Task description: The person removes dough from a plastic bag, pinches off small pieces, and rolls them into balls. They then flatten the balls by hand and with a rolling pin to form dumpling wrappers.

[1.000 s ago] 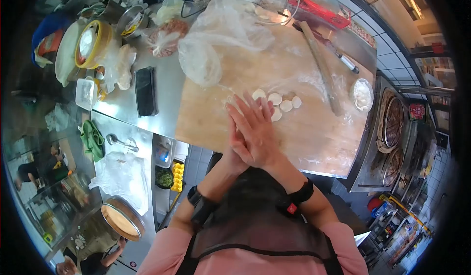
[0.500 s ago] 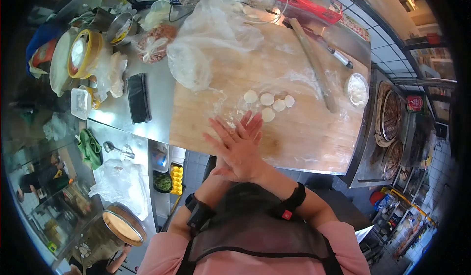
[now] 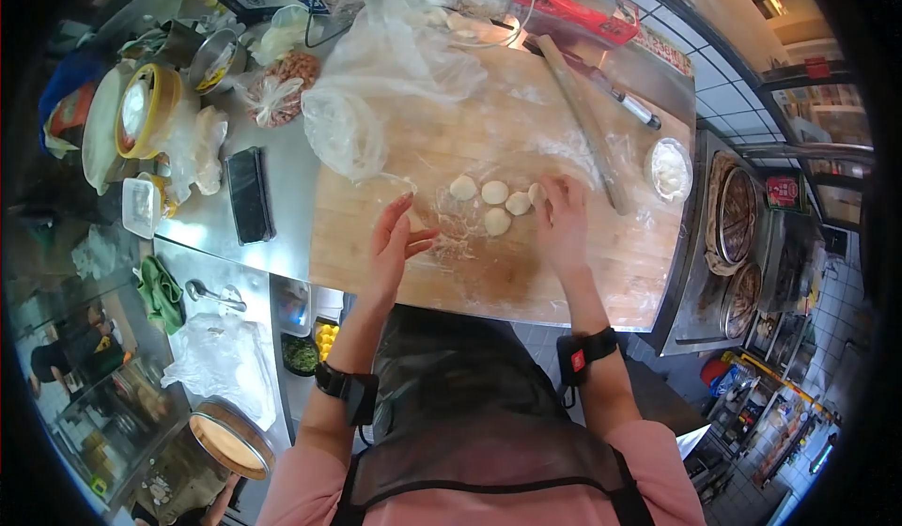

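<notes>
Several small, pale rounds of dough (image 3: 495,222) lie grouped on a floured wooden board (image 3: 451,286). My right hand (image 3: 564,221) is at the right end of the group, its thumb and fingers closed around the rightmost dough round (image 3: 536,194), which is partly covered. To the left of the dough, my left hand (image 3: 393,244) hovers over the board with fingers apart and nothing in it. Loose flour is scattered between the two hands.
A long wooden rolling pin (image 3: 584,122) lies at the board's right, near a bowl of flour (image 3: 670,171). Clear plastic bags (image 3: 348,131) cover the far left of the board. A black phone (image 3: 249,195) rests on the steel counter. Steamer baskets (image 3: 738,216) stand at the right.
My hands were pressed together in front of the dough; they have parted. The left moved left, and the right went right and forward onto the rightmost round. The view shifted slightly.
</notes>
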Tool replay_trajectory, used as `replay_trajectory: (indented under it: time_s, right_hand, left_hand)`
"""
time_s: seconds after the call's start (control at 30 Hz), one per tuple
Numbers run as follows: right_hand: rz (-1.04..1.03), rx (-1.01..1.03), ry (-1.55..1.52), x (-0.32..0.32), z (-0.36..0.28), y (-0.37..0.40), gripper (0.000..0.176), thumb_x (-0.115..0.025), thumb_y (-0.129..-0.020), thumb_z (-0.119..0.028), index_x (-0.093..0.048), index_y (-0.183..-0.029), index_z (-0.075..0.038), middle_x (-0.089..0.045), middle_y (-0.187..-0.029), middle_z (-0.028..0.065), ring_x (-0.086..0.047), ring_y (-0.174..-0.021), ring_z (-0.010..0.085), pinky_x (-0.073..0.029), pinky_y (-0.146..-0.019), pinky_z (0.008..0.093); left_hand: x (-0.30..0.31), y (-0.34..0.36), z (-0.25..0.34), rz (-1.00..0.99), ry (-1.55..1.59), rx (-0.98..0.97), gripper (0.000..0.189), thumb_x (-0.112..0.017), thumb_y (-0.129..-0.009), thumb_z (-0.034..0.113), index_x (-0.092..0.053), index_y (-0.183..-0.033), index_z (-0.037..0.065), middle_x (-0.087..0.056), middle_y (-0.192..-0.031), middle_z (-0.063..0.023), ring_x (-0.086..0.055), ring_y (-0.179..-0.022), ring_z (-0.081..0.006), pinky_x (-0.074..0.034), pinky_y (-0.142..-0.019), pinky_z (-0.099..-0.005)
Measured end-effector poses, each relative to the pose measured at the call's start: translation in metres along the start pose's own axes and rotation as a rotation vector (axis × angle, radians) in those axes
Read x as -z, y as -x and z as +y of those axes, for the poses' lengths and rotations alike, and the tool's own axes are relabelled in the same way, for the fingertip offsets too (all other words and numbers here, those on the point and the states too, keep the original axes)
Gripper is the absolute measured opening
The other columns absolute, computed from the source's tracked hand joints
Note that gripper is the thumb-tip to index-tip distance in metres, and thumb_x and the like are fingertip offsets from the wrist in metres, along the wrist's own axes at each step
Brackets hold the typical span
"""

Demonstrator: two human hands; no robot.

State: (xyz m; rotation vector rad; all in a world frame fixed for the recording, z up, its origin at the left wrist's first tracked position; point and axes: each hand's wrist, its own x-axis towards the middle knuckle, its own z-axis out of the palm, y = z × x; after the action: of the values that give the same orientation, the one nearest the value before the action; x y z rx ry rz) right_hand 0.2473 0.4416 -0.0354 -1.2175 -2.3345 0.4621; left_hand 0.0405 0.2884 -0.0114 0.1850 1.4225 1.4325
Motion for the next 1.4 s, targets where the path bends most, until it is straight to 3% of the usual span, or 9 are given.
replay_trajectory:
  time_s: [0.13, 0.2, 0.3, 0.47, 0.57, 0.8, 0.87, 0.97, 1.4]
  right_hand:
    - [-0.105, -0.135, -0.205, 0.006, 0.008, -0.002, 0.019, -0.063, -0.079, -0.001, -0.058, -0.097, -0.004, -0.058, -0.098, 0.0168, -0.059, -0.086, 0.0309, -0.050, -0.072, 0.0374]
    - [-0.279, -0.549, -0.438, 0.015, 0.000, 0.002, 0.015, -0.064, -0.079, -0.001, -0.057, -0.093, -0.003, -0.060, -0.087, 0.0143, -0.060, -0.073, 0.0278, -0.051, -0.066, 0.0325]
    - [-0.311, -0.597, -0.767, 0.023, -0.056, 0.015, 0.014, -0.067, -0.080, -0.003, -0.058, -0.091, -0.003, -0.060, -0.078, 0.0122, -0.061, -0.063, 0.0264, -0.050, -0.061, 0.0293]
    - [-0.177, 0.308, -0.413, 0.024, -0.120, 0.036, 0.025, -0.073, -0.075, -0.004, -0.059, -0.095, -0.002, -0.060, -0.099, 0.0108, -0.060, -0.086, 0.0245, -0.050, -0.073, 0.0330]
    - [-0.230, 0.185, -0.516, 0.033, -0.127, 0.036, 0.038, -0.069, -0.080, -0.022, -0.058, -0.111, -0.004, -0.054, -0.122, 0.0150, -0.053, -0.111, 0.0351, -0.044, -0.091, 0.0427]
    - [-0.243, 0.436, -0.409, 0.020, -0.163, 0.017, 0.065, -0.057, -0.084, -0.046, -0.046, -0.133, -0.005, -0.041, -0.139, 0.0196, -0.041, -0.128, 0.0357, -0.033, -0.102, 0.0500]
    - [-0.373, 0.443, -0.515, 0.009, -0.168, 0.027, 0.077, -0.046, -0.085, -0.057, -0.034, -0.143, -0.009, -0.029, -0.148, 0.0208, -0.028, -0.136, 0.0375, -0.020, -0.108, 0.0543]
    - [-0.437, 0.527, -0.424, 0.002, -0.157, 0.012, 0.079, -0.035, -0.086, -0.065, -0.040, -0.139, -0.006, -0.029, -0.147, 0.0230, -0.027, -0.136, 0.0405, -0.019, -0.107, 0.0561]
    - [-0.425, 0.497, -0.467, -0.002, -0.151, 0.018, 0.075, -0.044, -0.084, -0.061, -0.040, -0.141, -0.012, -0.032, -0.146, 0.0205, -0.033, -0.133, 0.0385, -0.017, -0.109, 0.0555]
  left_hand:
    - [0.014, -0.004, 0.001, 0.103, -0.159, -0.094, 0.037, -0.043, -0.099, 0.023, -0.043, -0.133, 0.007, -0.048, -0.133, -0.0095, -0.064, -0.097, -0.0201, -0.050, -0.079, -0.0286]
    - [0.012, -0.002, 0.002, 0.188, -0.233, -0.166, 0.034, -0.043, -0.099, 0.019, -0.045, -0.130, 0.007, -0.049, -0.132, -0.0087, -0.064, -0.097, -0.0174, -0.049, -0.075, -0.0256]
    - [-0.009, 0.002, -0.008, -0.096, 0.082, -0.066, 0.043, -0.042, -0.099, 0.036, -0.045, -0.131, 0.008, -0.048, -0.134, -0.0086, -0.057, -0.109, -0.0192, -0.046, -0.087, -0.0323]
    - [-0.048, 0.005, -0.013, -0.540, 0.933, 0.219, 0.068, -0.034, -0.095, 0.056, -0.031, -0.143, 0.009, -0.034, -0.147, -0.0152, -0.032, -0.136, -0.0307, -0.031, -0.108, -0.0413]
    - [-0.050, 0.016, -0.006, -0.585, 0.935, 0.179, 0.070, -0.029, -0.095, 0.059, -0.024, -0.147, 0.013, -0.030, -0.150, -0.0123, -0.028, -0.138, -0.0289, -0.024, -0.111, -0.0393]
    - [-0.051, 0.041, 0.012, -0.403, 0.739, 0.065, 0.078, -0.021, -0.091, 0.068, -0.014, -0.150, 0.018, -0.020, -0.154, -0.0112, -0.019, -0.142, -0.0265, -0.016, -0.113, -0.0388]
    - [-0.046, 0.043, 0.011, -0.458, 0.742, 0.012, 0.079, -0.023, -0.090, 0.068, -0.014, -0.150, 0.018, -0.018, -0.155, -0.0095, -0.019, -0.142, -0.0255, -0.017, -0.113, -0.0364]
    - [-0.045, 0.045, 0.005, -0.456, 0.740, 0.009, 0.079, -0.023, -0.090, 0.068, -0.014, -0.150, 0.018, -0.017, -0.155, -0.0092, -0.019, -0.142, -0.0252, -0.018, -0.113, -0.0360]
    - [-0.053, 0.032, -0.036, -0.439, 0.742, 0.036, 0.078, -0.028, -0.092, 0.065, -0.017, -0.149, 0.013, -0.020, -0.154, -0.0087, -0.021, -0.141, -0.0238, -0.023, -0.111, -0.0346]
